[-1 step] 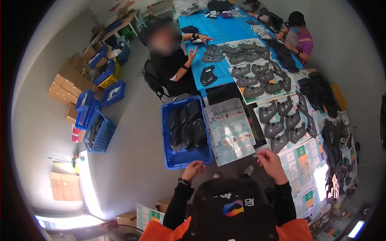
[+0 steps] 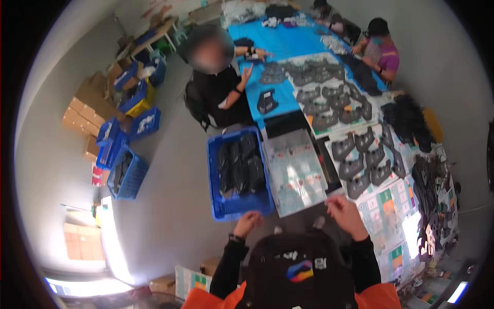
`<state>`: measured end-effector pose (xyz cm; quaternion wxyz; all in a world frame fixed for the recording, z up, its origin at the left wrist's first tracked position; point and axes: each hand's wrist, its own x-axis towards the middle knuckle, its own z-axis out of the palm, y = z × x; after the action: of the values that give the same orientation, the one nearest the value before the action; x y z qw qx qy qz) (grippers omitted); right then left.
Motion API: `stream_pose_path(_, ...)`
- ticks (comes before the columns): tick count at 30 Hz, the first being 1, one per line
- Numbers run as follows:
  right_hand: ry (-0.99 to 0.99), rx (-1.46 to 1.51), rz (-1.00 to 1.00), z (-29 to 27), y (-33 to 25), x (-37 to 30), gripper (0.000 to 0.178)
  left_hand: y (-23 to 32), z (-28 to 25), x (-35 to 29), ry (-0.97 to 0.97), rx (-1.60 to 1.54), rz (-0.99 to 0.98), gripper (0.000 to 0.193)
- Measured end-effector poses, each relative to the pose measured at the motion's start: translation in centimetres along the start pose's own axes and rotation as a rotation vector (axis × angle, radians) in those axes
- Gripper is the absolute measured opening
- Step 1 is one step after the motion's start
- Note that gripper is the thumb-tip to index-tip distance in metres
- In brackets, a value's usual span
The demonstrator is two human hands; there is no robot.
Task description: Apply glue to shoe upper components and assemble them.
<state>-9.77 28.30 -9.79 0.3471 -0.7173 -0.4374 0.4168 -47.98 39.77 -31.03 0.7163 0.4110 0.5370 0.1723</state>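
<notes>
At far left, cardboard boxes (image 2: 85, 116) stand stacked behind blue bins (image 2: 144, 123). A co-worker in black (image 2: 218, 98) is at the left edge of the blue-covered tabletop (image 2: 280, 41), one forearm reaching over it. Below, a blue crate (image 2: 210, 165) contains black pieces (image 2: 239, 170) in side-by-side columns. The wearer's left hand (image 2: 248, 222), fingers loosely curled, lies just outside the crate's near edge, toward its right corner; blur conceals whether the fingertips meet. A printed sheet (image 2: 296, 172) adjoins the crate's right edge. At its near right corner is the right hand (image 2: 343, 213), fingers bent; whether the tips pinch or touch anything cannot be told. Farther right, grey moulded pieces (image 2: 339, 152) lie in rows on a printed backing sheet (image 2: 381, 189), and a dark pile (image 2: 406, 121) lines the tabletop's right edge.
</notes>
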Motion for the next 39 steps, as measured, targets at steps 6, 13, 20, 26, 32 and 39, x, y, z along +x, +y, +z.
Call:
stream_pose_path(6, -0.196, -0.268, -0.939, 2.0, -15.1, -6.2, 0.033, 0.6, 0.2, -3.6, -0.014, -0.127, 0.047, 0.025)
stream_pose_path(13, 0.46, -0.422, -1.498, -1.9, -20.7, -12.5, 0.027, 5.7, 5.8, -8.0, -0.097, -0.021, 0.268, 0.024)
stream_pose_path(20, 0.11, -0.23, -1.142, -5.2, -17.5, -11.0, 0.025, 13.7, 12.1, -14.1, -0.423, 0.396, 0.492, 0.044)
stream_pose_path(26, 0.243, 0.004, -1.041, -9.6, -15.8, -13.0, 0.029, 17.5, 16.1, -16.3, -0.464, 0.486, 0.609, 0.047)
stream_pose_path(32, -0.372, 0.549, -0.354, -7.9, -11.9, -11.1, 0.047, 16.8, 17.5, -16.7, -0.597, 0.09, 0.445, 0.051)
stream_pose_path(39, -0.019, -0.313, -0.789, -5.6, -10.9, -10.6, 0.085, 16.6, 18.7, -17.2, -0.524, -0.125, 0.426, 0.076)
